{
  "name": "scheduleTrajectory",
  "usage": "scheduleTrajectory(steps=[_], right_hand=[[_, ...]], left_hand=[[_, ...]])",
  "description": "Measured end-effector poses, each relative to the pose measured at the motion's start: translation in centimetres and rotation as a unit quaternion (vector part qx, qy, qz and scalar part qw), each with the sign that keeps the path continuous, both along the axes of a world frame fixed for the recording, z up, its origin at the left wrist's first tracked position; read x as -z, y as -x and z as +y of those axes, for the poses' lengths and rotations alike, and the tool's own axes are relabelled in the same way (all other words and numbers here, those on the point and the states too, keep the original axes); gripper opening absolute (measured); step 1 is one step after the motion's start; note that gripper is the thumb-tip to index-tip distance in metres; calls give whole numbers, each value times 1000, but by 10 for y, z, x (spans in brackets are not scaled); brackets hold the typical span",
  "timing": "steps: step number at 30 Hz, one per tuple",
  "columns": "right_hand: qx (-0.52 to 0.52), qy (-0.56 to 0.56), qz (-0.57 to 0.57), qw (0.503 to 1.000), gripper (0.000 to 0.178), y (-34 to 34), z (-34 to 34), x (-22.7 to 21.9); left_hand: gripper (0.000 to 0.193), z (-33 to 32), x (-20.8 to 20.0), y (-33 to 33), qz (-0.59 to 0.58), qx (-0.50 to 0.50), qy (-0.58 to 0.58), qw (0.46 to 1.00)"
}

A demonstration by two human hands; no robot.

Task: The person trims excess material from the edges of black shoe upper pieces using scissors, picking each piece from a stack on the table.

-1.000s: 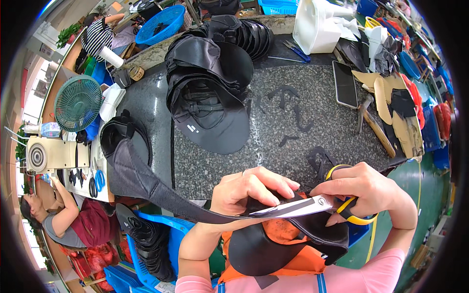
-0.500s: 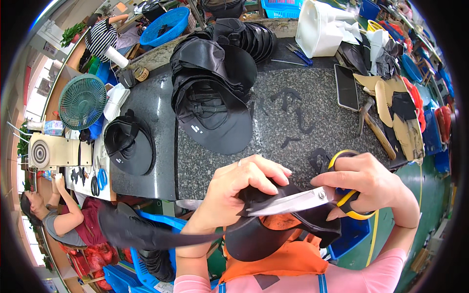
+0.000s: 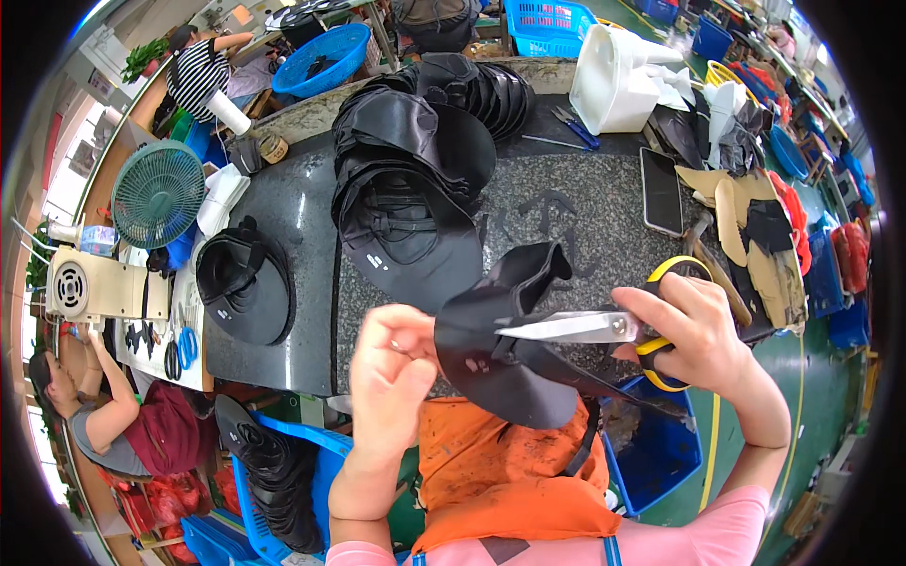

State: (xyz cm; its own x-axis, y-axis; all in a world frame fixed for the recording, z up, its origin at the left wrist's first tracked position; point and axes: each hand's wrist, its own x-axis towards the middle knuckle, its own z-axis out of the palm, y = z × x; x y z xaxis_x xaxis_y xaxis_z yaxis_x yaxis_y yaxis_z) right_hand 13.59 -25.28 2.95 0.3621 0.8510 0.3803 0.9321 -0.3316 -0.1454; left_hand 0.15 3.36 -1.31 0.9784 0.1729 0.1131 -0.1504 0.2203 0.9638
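My left hand (image 3: 385, 368) pinches the left edge of a black leather piece that looks like a shoe upper (image 3: 491, 363), held above my lap. The piece is tilted, with its curved flap toward me and its folded part standing up at the far side. In my right hand (image 3: 694, 325) are scissors (image 3: 576, 327) with yellow and black handles, my fingers around the loops. Their blades look closed and lie across the upper, tips pointing left. A narrow dark strip extends right from the upper, below the scissors.
Stacked black uppers (image 3: 406, 226) stand on the stone-topped table (image 3: 387, 354), with another upper (image 3: 247, 288) to their left. A phone (image 3: 662, 191), hammer and cardboard pieces lie right. Blue bins (image 3: 661, 453) flank my orange apron (image 3: 510, 462). A co-worker (image 3: 118, 420) sits left.
The upper has turned and moved up and away from my lap, its flap now facing up. My left hand has shifted left to its edge. The scissors have risen a little.
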Motion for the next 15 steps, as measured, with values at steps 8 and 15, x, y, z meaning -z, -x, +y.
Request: scheduleTrajectory(steps=[8, 15], right_hand=[[-19, -50, 89, 995, 65, -2, 3, 8], [9, 70, -80, 994, 58, -6, 1, -30]], left_hand=[[18, -6, 2, -4, 53, 138, 167, 975], [24, 3, -14, 0, 108, 145, 162, 970]])
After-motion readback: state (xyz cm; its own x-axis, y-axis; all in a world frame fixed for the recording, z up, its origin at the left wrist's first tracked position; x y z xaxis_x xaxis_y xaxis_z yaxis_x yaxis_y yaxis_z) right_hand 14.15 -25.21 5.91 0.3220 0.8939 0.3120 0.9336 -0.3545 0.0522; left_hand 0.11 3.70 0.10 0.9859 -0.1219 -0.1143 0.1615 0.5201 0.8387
